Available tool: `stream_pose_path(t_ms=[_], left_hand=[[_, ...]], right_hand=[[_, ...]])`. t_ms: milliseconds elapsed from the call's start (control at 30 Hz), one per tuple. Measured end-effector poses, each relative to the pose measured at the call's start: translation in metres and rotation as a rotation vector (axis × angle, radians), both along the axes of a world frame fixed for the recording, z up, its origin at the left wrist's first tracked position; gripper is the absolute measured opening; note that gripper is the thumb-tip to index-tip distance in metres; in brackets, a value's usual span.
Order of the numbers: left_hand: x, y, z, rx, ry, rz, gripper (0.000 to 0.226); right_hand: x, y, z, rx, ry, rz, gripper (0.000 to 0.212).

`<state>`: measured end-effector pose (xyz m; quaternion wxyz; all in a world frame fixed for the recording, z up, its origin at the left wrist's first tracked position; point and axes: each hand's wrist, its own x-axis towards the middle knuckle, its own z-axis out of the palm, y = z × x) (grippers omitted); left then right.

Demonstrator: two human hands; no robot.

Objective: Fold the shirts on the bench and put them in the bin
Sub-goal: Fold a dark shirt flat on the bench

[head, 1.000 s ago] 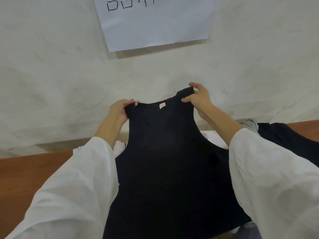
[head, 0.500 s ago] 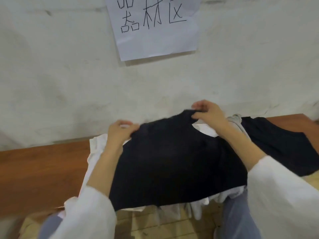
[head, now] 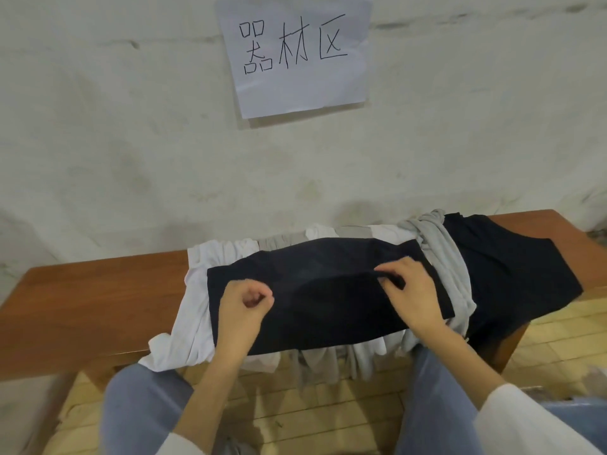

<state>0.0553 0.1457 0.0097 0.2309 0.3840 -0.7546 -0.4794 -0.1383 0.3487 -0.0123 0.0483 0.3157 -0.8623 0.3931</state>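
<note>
A black sleeveless shirt (head: 315, 290) lies spread flat across a pile of clothes on the brown wooden bench (head: 98, 290). My right hand (head: 410, 290) pinches a fold of the shirt near its right end. Over the shirt's left part is my left hand (head: 244, 302), its fingers curled, with no fabric visible between them. Under the black shirt lie a white shirt (head: 197, 290) and a grey shirt (head: 440, 254). A second black garment (head: 512, 274) drapes over the bench's right end.
A white wall rises directly behind the bench, with a handwritten paper sign (head: 295, 54) stuck on it. My knees in blue jeans (head: 141, 405) are close to the bench front. A pale, blurred object (head: 591, 385) sits at the right edge on the brick floor.
The black shirt, held up by its shoulder straps a second ago, has been lowered and laid flat on the pile. My left hand has let go of its strap.
</note>
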Motion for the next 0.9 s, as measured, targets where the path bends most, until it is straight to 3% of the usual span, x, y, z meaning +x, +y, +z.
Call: stream_pose_path(t_ms=[100,167,300,433,567,733,833,900], left_hand=[[0.006,0.008,-0.032,0.41,-0.068,0.033,0.042],[0.008,0.009,-0.049,0.612,-0.122,0.082,0.036],[0.009,0.013,-0.065,0.362,-0.272,-0.022,0.024],[0.005,0.017,-0.052,0.302,-0.063,0.035,0.019],[0.012,0.019,-0.042,0.084,0.112,0.067,0.021],[0.019,0.021,-0.077,0.024,-0.257,-0.216,0.037],[-0.014,0.009,-0.073,-0.236,-0.16,-0.101,0.025],[-0.049,-0.001,-0.065,-0.418,-0.186,-0.045,0.025]], right_hand=[[0.017,0.015,-0.038,0.187,-0.032,0.096,0.026],[0.023,0.02,-0.053,0.232,-0.093,0.105,0.029],[0.022,0.019,-0.055,0.243,-0.144,0.111,0.024],[0.024,0.016,-0.048,0.106,-0.126,0.069,0.023],[0.031,0.025,-0.039,-0.055,-0.038,0.007,0.026],[0.038,0.032,-0.054,0.166,-0.107,0.065,0.03],[0.029,0.003,-0.033,0.016,-0.131,0.077,0.029],[0.018,-0.033,-0.019,0.108,-0.136,0.113,0.034]])
